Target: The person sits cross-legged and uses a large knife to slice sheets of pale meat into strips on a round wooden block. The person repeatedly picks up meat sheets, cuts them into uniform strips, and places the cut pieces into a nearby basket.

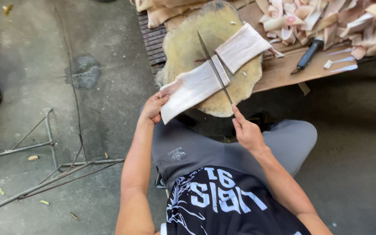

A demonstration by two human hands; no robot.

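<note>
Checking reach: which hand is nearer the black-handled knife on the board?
Right. The right hand is below-left of the black-handled knife; the left hand is farther left, gripping the pale slab.

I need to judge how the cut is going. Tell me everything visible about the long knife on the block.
The long knife has a thin, narrow, grey metal blade lying diagonally across a pale slab on the round wooden block. Its tip points away from the person. The right hand holds the near end, hiding the handle.
</note>
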